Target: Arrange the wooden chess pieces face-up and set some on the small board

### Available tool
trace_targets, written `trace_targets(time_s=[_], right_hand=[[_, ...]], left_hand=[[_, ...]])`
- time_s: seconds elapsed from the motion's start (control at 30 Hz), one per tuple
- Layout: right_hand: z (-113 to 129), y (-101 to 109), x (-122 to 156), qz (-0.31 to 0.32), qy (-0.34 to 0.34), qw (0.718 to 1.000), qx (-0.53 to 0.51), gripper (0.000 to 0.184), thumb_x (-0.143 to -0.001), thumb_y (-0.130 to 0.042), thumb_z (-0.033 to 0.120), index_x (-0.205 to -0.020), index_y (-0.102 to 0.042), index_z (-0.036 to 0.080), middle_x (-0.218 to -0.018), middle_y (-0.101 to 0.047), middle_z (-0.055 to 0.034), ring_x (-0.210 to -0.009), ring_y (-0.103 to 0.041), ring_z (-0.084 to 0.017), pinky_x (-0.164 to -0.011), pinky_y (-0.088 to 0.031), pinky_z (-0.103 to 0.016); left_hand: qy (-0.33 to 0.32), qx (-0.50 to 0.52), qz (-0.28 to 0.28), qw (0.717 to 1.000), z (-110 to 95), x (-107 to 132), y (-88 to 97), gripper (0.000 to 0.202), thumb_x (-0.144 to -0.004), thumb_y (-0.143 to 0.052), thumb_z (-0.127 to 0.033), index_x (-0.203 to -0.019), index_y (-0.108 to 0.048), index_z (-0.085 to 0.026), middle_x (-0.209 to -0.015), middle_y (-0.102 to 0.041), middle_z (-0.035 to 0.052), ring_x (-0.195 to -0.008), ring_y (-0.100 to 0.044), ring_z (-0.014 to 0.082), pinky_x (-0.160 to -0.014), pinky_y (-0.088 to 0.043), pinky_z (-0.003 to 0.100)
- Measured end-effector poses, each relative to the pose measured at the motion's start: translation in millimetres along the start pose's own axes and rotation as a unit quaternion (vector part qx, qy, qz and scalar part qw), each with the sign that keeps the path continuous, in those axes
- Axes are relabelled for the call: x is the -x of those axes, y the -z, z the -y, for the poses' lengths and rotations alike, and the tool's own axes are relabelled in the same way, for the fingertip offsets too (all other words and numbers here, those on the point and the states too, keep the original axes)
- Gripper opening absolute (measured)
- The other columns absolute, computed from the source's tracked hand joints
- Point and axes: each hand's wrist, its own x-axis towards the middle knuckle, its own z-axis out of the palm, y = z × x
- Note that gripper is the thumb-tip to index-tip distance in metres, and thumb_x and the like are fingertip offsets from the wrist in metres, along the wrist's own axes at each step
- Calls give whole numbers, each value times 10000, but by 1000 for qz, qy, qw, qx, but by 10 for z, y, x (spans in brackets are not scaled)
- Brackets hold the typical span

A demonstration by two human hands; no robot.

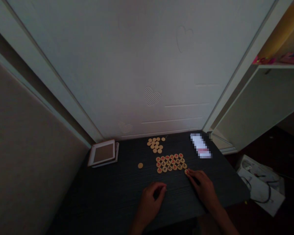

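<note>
Round wooden Chinese chess pieces (173, 162) with red or black characters lie face up in three close rows on the dark tabletop. At the right end of the nearest row, my right hand (203, 187) pinches another Chinese chess piece (186, 171), which shows a red mark. My left hand (150, 200) hovers in front of the rows, thumb and forefinger tips together; whatever may be between them is hidden. Behind the rows lies a loose cluster of blank-side-up pieces (156, 147). One more plain piece (140, 165) sits alone to the left.
Stacked picture frames (104, 153) lie at the table's back left. A blurred-out white and pink item (201, 146) is at the back right. The dark table (100, 195) meets a white panel (137, 65) with heart shapes. A white box with cables (264, 192) stands beyond the right edge.
</note>
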Motion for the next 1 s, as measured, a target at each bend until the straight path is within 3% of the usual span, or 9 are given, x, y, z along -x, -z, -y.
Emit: trace_targets(time_s=[0.23,0.4,0.5,0.6,0.7,0.83,1.0], right_hand=[[-69,-28,19,-9,20,1000,9,209,-994,-619,350,-1150,-736,274,-1119,-780,-62,-1000,-741,-259,-902,-628,-443],[-81,-18,32,-1,19,1000,18,231,-1019,-569,345,-1176,-722,272,-1168,-765,-72,-1046,-726,-268,-922,-617,-464],[-70,-10,33,7,17,1000,24,241,-1025,-554,351,-1184,-717,273,-1162,-764,-75,-1050,-725,-268,-937,-610,-468],[-58,-9,32,-2,19,999,29,251,-1030,-543,367,-1179,-717,265,-1155,-760,-87,-1048,-725,-269,-941,-608,-471],[-30,4,24,-22,18,999,29,254,-1029,-539,373,-1160,-722,256,-1155,-752,-96,-1047,-724,-271,-939,-609,-473],[46,50,12,-36,21,999,24,252,-1024,-542,355,-1178,-713,252,-1158,-739,-103,-1049,-721,-272,-946,-608,-471],[234,12,55,-40,32,999,-4,239,-1020,-535,309,-1193,-691,252,-1134,-736,-102,-1038,-718,-264,-938,-610,-449]], left_hand=[[16,17,12,1000,-78,-1,51,188,-977,-605,-349,-992,-768,-257,-931,-812,16,-876,-756,208,-831,-572,306],[-5,-19,-4,1000,-77,-88,325,208,-977,-597,-386,-1024,-759,-265,-979,-808,22,-913,-755,223,-846,-587,332],[-48,-89,-69,993,59,-226,592,213,-983,-580,-379,-1066,-741,-268,-1043,-789,35,-967,-741,238,-891,-588,376],[-100,-191,-135,967,276,-386,852,244,-974,-578,-357,-1146,-714,-251,-1164,-756,66,-1119,-686,277,-1013,-543,460],[-118,-280,-144,942,515,-494,1021,319,-967,-573,-356,-1238,-688,-233,-1306,-710,91,-1235,-627,313,-1081,-498,527],[-121,-327,-116,930,745,-497,1069,320,-978,-540,-361,-1201,-725,-223,-1341,-702,101,-1246,-634,326,-1066,-514,552],[-117,-329,-108,931,761,-377,991,334,-983,-537,-351,-1235,-717,-227,-1317,-721,97,-1227,-654,317,-1048,-530,543]])
